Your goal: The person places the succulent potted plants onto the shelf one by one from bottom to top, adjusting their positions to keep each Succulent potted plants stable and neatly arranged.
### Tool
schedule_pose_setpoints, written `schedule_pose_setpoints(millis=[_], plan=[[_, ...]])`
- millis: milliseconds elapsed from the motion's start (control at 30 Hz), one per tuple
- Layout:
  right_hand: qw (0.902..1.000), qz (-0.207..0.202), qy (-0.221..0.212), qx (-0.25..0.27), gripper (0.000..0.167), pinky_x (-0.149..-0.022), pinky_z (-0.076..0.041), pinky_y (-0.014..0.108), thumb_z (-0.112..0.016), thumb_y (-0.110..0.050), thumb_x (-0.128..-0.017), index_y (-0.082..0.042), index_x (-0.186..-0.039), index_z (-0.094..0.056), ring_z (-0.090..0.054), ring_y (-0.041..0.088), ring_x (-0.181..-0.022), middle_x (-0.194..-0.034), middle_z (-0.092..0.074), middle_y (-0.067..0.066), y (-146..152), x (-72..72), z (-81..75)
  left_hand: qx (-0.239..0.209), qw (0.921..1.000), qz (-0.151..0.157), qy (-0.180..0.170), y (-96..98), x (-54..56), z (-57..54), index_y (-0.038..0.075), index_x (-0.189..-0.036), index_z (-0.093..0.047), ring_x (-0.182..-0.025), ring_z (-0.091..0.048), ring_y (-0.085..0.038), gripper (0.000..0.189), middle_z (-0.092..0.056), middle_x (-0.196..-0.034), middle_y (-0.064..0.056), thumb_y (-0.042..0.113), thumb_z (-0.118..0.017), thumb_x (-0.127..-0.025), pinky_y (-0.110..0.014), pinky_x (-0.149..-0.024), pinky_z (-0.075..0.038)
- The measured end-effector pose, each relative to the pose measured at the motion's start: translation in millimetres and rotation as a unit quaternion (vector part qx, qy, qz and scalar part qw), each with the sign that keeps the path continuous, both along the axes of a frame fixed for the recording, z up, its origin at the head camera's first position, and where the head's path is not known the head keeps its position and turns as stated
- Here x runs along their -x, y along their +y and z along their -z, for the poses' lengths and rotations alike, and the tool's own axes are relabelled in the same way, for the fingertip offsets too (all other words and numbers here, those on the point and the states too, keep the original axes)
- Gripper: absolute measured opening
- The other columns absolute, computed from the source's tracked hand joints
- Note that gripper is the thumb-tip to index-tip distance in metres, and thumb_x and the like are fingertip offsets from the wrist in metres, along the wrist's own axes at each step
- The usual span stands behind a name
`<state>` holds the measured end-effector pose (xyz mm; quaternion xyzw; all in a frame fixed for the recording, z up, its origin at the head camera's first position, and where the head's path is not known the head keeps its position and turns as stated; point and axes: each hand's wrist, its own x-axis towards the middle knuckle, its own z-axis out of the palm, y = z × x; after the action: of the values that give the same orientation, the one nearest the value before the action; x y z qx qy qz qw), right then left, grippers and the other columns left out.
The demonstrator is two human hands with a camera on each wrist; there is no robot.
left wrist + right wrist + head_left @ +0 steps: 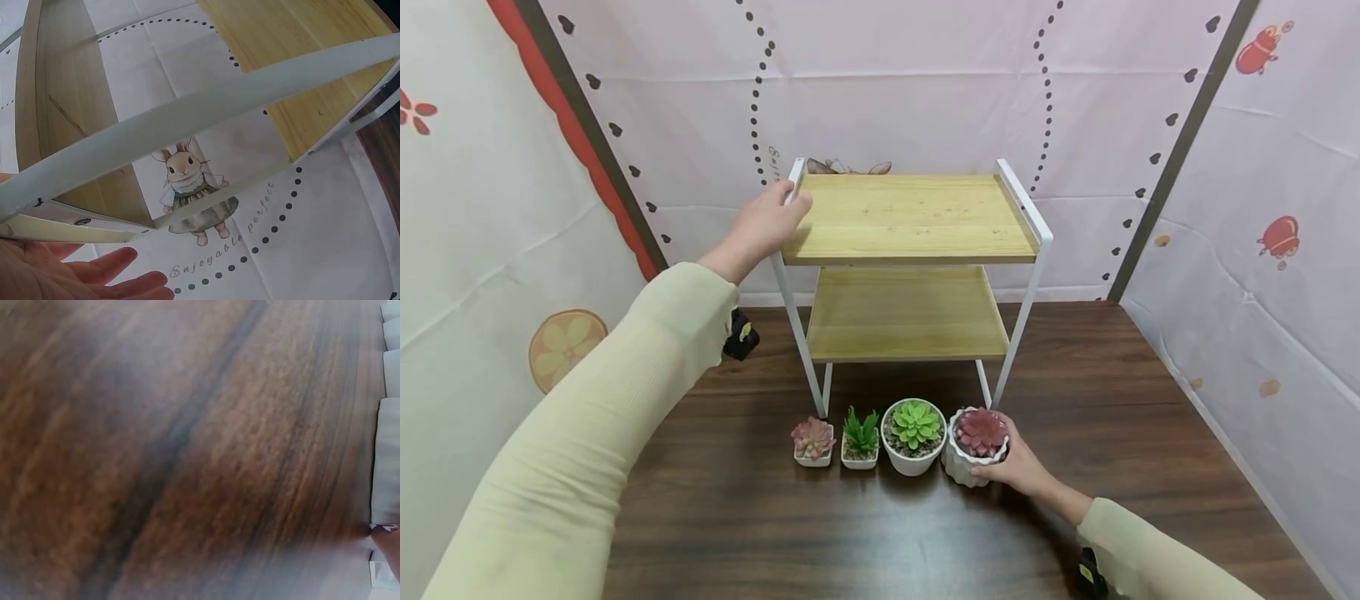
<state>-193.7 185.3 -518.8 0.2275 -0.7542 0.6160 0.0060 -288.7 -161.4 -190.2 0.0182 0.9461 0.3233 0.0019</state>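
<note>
A two-tier shelf [910,217] with pale wooden boards and a white metal frame stands on the dark wooden table. At its upper left side, my left hand [772,218] holds the white side rail [187,115]. In the left wrist view, that hand's fingers [125,284] extend below the rail. My right hand [1017,463] grips a potted red succulent [981,433] in a white ribbed pot, thumb and fingers around its right side. Only the ribbed pot's edge [387,462] and a fingertip show in the right wrist view.
Left of the gripped pot, a light green succulent [913,425] in a round white pot, a spiky green plant [861,433] and a pink succulent [812,437] in small square pots form a row before the shelf. Printed cloth [895,100] hangs behind; more cloth flanks the table.
</note>
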Motion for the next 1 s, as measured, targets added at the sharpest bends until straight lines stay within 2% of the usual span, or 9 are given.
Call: schedule_pose_setpoints(millis=[100,200,333,467,600,800,1000], plan=[[0.9975,-0.049,0.030,0.040,0.083,-0.093,-0.036,0.011,-0.074,0.014,-0.061,0.015,-0.128,-0.025,-0.051,-0.003,-0.108,-0.123,-0.056,0.007,-0.5,4.7,2.4,0.002,1.0000,-0.004,-0.006,0.5,-0.4,-0.9,0.011,-0.148,-0.005,-0.135,-0.022,-0.036,0.065,-0.016,-0.151,-0.016,0.047,-0.023,-0.096,-0.053,-0.106,-0.024],[0.9923,-0.091,0.036,0.076,0.083,-0.092,-0.040,0.014,-0.071,0.019,-0.062,0.018,-0.128,-0.022,-0.054,0.001,-0.107,-0.122,-0.055,-0.011,0.0,8.9,5.3,0.002,0.9999,-0.007,-0.011,1.6,-0.7,-1.7,0.012,-0.148,-0.005,-0.135,-0.021,-0.036,0.065,-0.015,-0.151,-0.016,0.047,-0.023,-0.097,-0.053,-0.106,-0.024],[0.9884,-0.112,0.033,0.098,0.082,-0.091,-0.041,0.015,-0.070,0.021,-0.061,0.020,-0.127,-0.021,-0.055,0.002,-0.107,-0.121,-0.055,-0.014,0.7,11.0,7.2,0.002,0.9998,-0.010,-0.015,3.3,-1.7,-1.6,0.013,-0.148,-0.004,-0.133,-0.025,-0.036,0.065,-0.016,-0.151,-0.016,0.047,-0.024,-0.097,-0.053,-0.104,-0.027],[0.9894,-0.108,0.022,0.095,0.082,-0.091,-0.041,0.015,-0.071,0.019,-0.061,0.018,-0.127,-0.023,-0.055,0.002,-0.107,-0.121,-0.056,-0.014,-0.1,10.8,5.6,-0.002,0.9998,-0.014,-0.013,3.6,-3.1,-0.9,0.013,-0.148,-0.004,-0.119,-0.039,-0.033,0.064,-0.023,-0.148,-0.018,0.046,-0.024,-0.097,-0.048,-0.097,-0.036],[0.9913,-0.096,0.004,0.090,0.084,-0.091,-0.041,0.015,-0.072,0.018,-0.059,0.017,-0.127,-0.024,-0.056,0.002,-0.106,-0.119,-0.057,-0.015,-0.6,9.9,3.1,0.005,0.9998,-0.016,-0.007,3.8,-3.0,-0.9,0.013,-0.148,-0.005,-0.105,-0.043,-0.029,0.064,-0.028,-0.146,-0.019,0.046,-0.024,-0.097,-0.041,-0.087,-0.039],[0.9957,-0.065,-0.006,0.065,0.084,-0.090,-0.039,0.013,-0.075,0.015,-0.059,0.016,-0.128,-0.026,-0.055,-0.001,-0.105,-0.116,-0.057,-0.018,0.8,7.4,-0.5,0.010,0.9996,-0.021,-0.013,5.0,-2.4,-1.4,0.014,-0.148,-0.005,-0.102,-0.043,-0.029,0.064,-0.027,-0.147,-0.018,0.047,-0.024,-0.096,-0.041,-0.085,-0.039],[0.9983,-0.039,-0.010,0.043,0.080,-0.091,-0.038,0.013,-0.075,0.013,-0.060,0.012,-0.128,-0.032,-0.053,-0.001,-0.105,-0.115,-0.056,-0.017,1.8,4.9,-15.9,0.017,0.9994,-0.026,-0.016,5.6,-2.7,-1.4,0.015,-0.148,-0.005,-0.115,-0.041,-0.032,0.064,-0.023,-0.149,-0.017,0.047,-0.024,-0.096,-0.046,-0.095,-0.037]])
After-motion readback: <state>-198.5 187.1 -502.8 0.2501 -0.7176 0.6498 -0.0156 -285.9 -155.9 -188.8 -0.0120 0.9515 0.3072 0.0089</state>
